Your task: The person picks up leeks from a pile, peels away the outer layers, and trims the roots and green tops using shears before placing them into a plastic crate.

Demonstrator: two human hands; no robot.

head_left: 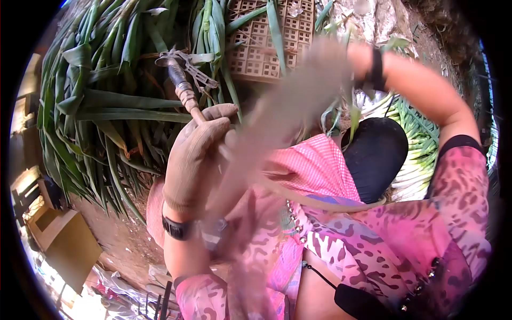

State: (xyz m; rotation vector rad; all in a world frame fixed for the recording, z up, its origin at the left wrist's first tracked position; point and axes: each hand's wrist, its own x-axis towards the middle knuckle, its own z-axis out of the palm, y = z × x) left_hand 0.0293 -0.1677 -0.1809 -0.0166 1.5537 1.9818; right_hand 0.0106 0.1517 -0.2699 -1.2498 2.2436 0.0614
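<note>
My left hand [193, 160], in a tan glove with a dark watch at the wrist, is closed around the wooden handle of a tool [182, 88]. The tool's metal head points up and away over the long green leaves. My right hand [328, 64] is raised at the upper middle, a black band at its wrist. Motion smears its fingers. A long grey-brown blur [272, 117] runs down from it, passing in front of my chest and beside my left hand; what it is cannot be made out.
Green leafy stalks [101, 101] are heaped at the left. A tan plastic crate [258, 40] lies at the top. White-stemmed green onions [418, 154] lie at the right beside my dark-clad knee [376, 154]. A cardboard box [69, 245] stands lower left.
</note>
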